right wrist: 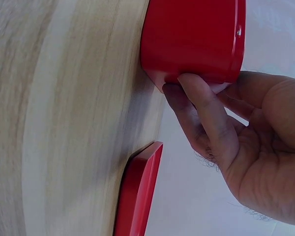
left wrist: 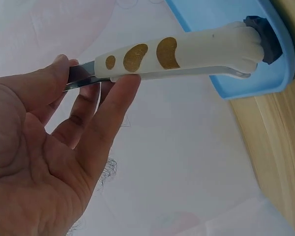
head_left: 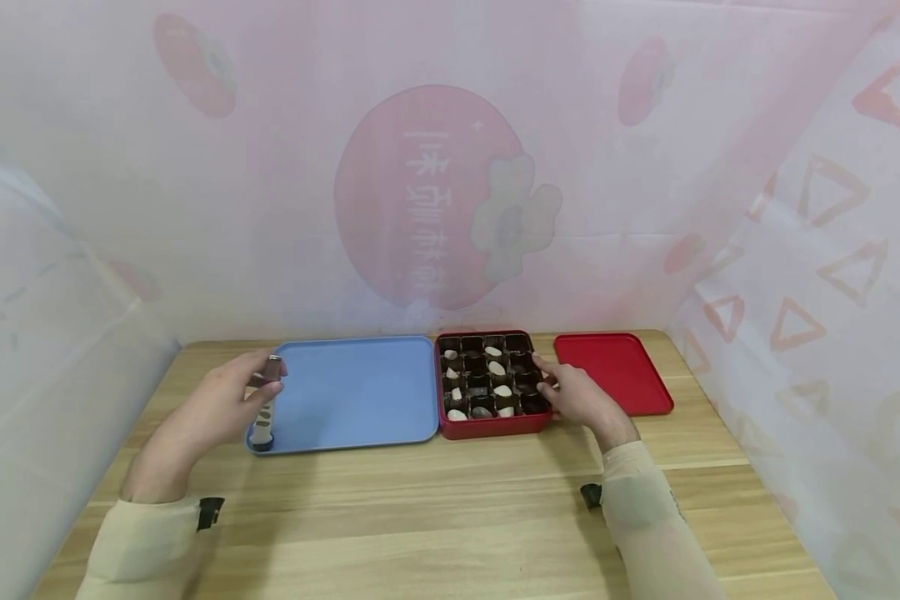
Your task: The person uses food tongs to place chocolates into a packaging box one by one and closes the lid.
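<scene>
My left hand (head_left: 228, 392) pinches the metal end of a pair of tongs (left wrist: 187, 54) between thumb and fingers. The tongs have pale, cat-paw-shaped arms with golden-brown spots, and point down at the near left corner of the blue tray (head_left: 360, 400). A small dark piece (left wrist: 263, 40) sits at their paw tips, close over the tray. My right hand (head_left: 579, 393) holds the right side of a red box (right wrist: 194, 39), fingers against its outer wall and thumb up by the rim. Inside the box is a dark divided insert (head_left: 474, 343), with white and dark pieces in several compartments.
A shallow red lid or tray (head_left: 622, 375) lies to the right of the box, behind my right hand. The box stands right beside the blue tray's right edge. Printed cloth walls (head_left: 285, 208) rise behind and at both sides of the wooden table (head_left: 420, 533).
</scene>
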Demonstrator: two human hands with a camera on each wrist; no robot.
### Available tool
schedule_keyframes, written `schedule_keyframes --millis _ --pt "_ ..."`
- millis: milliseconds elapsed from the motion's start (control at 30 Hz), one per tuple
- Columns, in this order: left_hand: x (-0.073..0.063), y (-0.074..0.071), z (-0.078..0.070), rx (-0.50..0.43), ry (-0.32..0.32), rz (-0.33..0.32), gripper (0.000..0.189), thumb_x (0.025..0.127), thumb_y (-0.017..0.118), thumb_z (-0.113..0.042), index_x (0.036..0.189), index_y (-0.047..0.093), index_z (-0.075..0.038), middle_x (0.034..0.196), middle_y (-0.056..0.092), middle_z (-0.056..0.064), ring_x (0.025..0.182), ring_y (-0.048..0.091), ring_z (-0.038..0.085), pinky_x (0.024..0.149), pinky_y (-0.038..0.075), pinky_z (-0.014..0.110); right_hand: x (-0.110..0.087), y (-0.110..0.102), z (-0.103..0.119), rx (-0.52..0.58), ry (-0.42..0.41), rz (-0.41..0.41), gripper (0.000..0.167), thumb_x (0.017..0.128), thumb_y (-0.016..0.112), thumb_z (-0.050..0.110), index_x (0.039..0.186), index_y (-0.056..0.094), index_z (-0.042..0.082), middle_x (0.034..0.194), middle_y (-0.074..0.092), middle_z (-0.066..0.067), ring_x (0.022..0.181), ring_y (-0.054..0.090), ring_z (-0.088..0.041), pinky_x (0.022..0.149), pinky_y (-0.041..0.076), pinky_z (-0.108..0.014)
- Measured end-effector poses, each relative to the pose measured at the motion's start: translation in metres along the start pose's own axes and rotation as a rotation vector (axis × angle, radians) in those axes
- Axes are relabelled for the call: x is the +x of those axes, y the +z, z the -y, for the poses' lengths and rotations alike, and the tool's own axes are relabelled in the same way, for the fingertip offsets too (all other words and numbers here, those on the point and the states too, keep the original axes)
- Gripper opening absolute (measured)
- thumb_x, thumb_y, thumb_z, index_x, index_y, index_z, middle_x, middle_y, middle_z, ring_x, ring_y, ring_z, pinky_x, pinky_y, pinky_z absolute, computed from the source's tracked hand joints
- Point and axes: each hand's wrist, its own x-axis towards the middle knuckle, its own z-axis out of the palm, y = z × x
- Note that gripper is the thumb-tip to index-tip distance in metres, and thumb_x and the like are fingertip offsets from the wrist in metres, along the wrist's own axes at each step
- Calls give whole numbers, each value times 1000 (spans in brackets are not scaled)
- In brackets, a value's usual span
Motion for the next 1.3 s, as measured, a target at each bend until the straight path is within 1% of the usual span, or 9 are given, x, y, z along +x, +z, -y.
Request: schedule_keyframes --millis 100,233,400,500,733,867,1067,1167,1300 --pt "-1 0 2 1 9 -11 10 117 70 -3 126 68 -2 127 80 21 130 77 57 107 66 75 0 0 0 2 7 0 69 119 65 7 182 37 7 126 78 -23 64 68 -21 66 62 -25" --pt "-2 -2 3 3 4 -14 8 116 70 -2 124 68 -3 128 80 22 129 78 58 106 66 75 1 1 -1 5 11 0 69 119 65 7 182 37 7 127 78 -23 64 67 -20 65 62 -24" --pt "-2 -5 4 0 -1 8 8 117 69 -4 125 68 -5 127 80 20 130 77 58 107 66 76 0 1 0 13 4 -5 68 119 65 6 182 38 6 128 78 -25 63 66 -19 65 63 -27" --pt "-3 -6 5 3 -4 10 9 117 69 -4 126 68 -5 125 80 19 130 77 59 106 66 76 0 1 0 21 3 -3 68 119 65 6 182 38 6 129 78 -26 63 65 -18 65 64 -28" --pt "-5 -7 8 4 4 -17 9 116 70 -3 124 68 -5 124 81 21 128 78 60 104 68 75 3 2 -3 23 15 1 69 119 64 5 182 37 7 130 78 -26 63 66 -18 66 63 -27" --pt "-4 -6 10 2 7 -6 8 116 70 -4 124 68 -5 124 81 22 128 78 60 103 68 75 3 2 -3 23 16 0 69 119 64 5 182 37 7 129 77 -26 63 64 -17 66 63 -27" --pt "0 -2 10 3 -6 22 5 119 67 -8 124 66 -7 131 80 22 132 76 59 105 67 75 4 2 -4 19 16 0 69 119 64 5 183 36 8 127 77 -24 61 59 -13 65 63 -27" --pt "2 0 11 2 -6 29 6 118 67 -6 124 66 -5 129 80 22 131 77 59 103 68 73 4 2 -4 16 13 -1 69 119 64 6 183 36 8 127 77 -24 61 59 -13 65 62 -26" --pt "6 2 13 11 -2 49 5 118 67 -5 123 67 -5 124 81 20 127 78 55 94 71 62 5 2 -4 11 10 -3 69 119 64 6 183 37 8 128 78 -25 60 60 -14 64 61 -25"
